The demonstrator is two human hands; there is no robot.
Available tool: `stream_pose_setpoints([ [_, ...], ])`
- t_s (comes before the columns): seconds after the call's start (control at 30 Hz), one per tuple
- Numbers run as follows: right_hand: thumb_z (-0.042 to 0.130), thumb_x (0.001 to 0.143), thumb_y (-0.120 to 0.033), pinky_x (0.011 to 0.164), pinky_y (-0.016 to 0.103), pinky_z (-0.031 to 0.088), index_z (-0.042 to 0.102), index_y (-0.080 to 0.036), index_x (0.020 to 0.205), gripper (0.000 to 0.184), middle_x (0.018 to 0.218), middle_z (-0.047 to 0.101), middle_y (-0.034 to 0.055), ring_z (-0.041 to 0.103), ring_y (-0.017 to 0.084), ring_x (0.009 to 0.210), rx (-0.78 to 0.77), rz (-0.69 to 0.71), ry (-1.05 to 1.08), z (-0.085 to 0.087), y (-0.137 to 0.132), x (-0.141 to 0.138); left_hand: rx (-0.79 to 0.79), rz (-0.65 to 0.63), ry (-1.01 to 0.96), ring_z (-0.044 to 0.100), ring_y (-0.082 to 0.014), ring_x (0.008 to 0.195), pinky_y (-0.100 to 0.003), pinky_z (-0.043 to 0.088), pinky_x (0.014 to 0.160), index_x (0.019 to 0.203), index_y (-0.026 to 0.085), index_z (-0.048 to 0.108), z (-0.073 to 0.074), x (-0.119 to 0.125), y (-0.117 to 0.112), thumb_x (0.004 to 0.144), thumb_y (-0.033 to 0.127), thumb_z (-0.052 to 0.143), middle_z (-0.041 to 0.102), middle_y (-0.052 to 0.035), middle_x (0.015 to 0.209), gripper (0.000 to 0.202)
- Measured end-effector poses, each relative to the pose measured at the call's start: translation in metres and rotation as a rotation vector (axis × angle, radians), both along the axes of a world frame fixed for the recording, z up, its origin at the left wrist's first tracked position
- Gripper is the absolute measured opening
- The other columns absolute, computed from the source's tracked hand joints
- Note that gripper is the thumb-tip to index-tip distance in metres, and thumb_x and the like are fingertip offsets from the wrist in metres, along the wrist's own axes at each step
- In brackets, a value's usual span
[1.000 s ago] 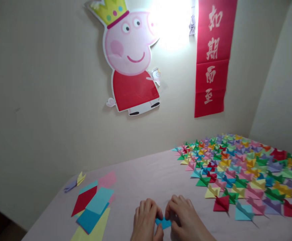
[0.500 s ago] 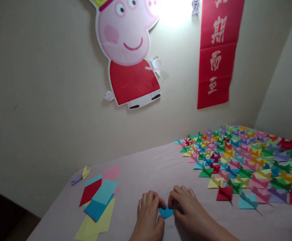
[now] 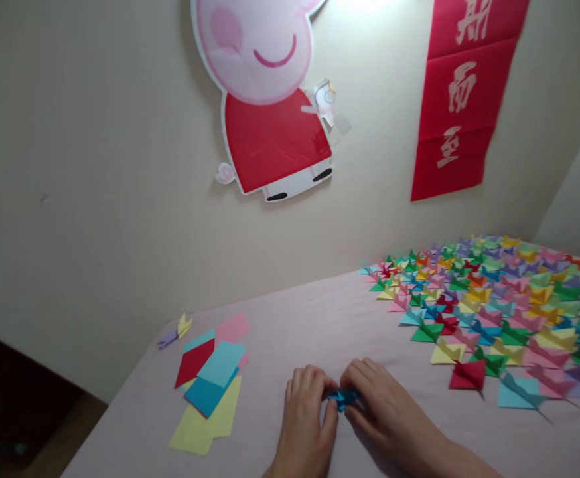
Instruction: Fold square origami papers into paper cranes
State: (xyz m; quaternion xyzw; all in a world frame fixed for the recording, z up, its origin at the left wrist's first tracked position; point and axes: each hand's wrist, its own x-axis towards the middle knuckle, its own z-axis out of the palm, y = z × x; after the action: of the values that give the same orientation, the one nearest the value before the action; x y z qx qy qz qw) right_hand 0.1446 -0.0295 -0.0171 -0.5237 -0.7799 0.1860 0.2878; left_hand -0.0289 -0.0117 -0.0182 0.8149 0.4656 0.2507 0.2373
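Note:
Between my two hands, low in the middle of the head view, is a small piece of folded blue origami paper (image 3: 342, 399). My left hand (image 3: 310, 405) pinches its left end between thumb and fingers. At the other end, my right hand (image 3: 377, 398) grips it the same way. The fingertips cover both ends, so only the creased middle shows. Just left of my hands lie loose sheets of coloured paper, among them a light blue sheet (image 3: 221, 364), a darker blue one (image 3: 212, 393), a red one (image 3: 194, 362) and yellow ones (image 3: 205, 425).
Rows of folded paper cranes (image 3: 489, 332) in many colours cover the right of the pink-sheeted surface (image 3: 290, 332). A yellow folded piece (image 3: 184, 326) and a purple one (image 3: 167, 340) lie at the far left edge. On the wall (image 3: 95, 166) hang a pig cutout (image 3: 275, 143) and a red banner (image 3: 462, 119).
The blue paper was a flat shape with a pointed lower edge; now it is bunched and creased between my fingers. The view has tilted down and shifted left.

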Motion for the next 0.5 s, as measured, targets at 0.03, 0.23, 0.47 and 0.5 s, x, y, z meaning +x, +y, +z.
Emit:
stream_pose_setpoints([
  [0.03,0.055,0.079,-0.008,0.078,0.034,0.044,0.058,-0.021,0.087,0.016,0.091,0.063,0.0050,0.055,0.022,0.088,0.009,-0.008,0.005,-0.0015,0.0020,-0.0001,-0.007,0.003,-0.019,0.050,-0.0233,0.096,-0.036,0.037,0.085,0.093,0.023,0.055,0.0007,-0.0002,0.0002,0.088,0.013,0.043,0.059,-0.0049,0.098,0.017],
  [0.23,0.049,0.091,-0.020,0.072,0.033,0.044,0.056,-0.022,0.079,0.014,0.080,0.062,0.0031,0.056,0.020,0.077,0.020,-0.065,0.123,-0.0037,0.0088,0.0051,-0.067,0.059,-0.214,0.052,-0.0220,0.090,-0.035,0.040,0.082,0.087,0.022,0.056,0.0043,0.0000,0.0010,0.096,0.026,0.043,0.059,-0.0038,0.091,0.016],
  [0.47,0.048,0.093,-0.031,0.068,0.030,0.043,0.053,-0.022,0.077,0.020,0.076,0.058,0.0006,0.054,0.018,0.073,-0.086,-0.054,0.315,-0.0031,0.0042,0.0007,-0.120,0.038,-0.386,0.051,-0.0194,0.084,-0.029,0.040,0.075,0.082,0.021,0.053,0.0045,0.0011,0.0014,0.094,0.030,0.049,0.054,-0.0023,0.086,0.016],
  [0.5,0.048,0.093,-0.032,0.068,0.030,0.043,0.053,-0.022,0.077,0.020,0.077,0.058,0.0008,0.054,0.018,0.074,-0.081,-0.042,0.305,-0.0030,0.0037,-0.0003,-0.128,0.044,-0.402,0.051,-0.0190,0.083,-0.029,0.039,0.074,0.082,0.021,0.053,0.0043,0.0013,0.0016,0.093,0.030,0.049,0.053,-0.0019,0.086,0.015],
])
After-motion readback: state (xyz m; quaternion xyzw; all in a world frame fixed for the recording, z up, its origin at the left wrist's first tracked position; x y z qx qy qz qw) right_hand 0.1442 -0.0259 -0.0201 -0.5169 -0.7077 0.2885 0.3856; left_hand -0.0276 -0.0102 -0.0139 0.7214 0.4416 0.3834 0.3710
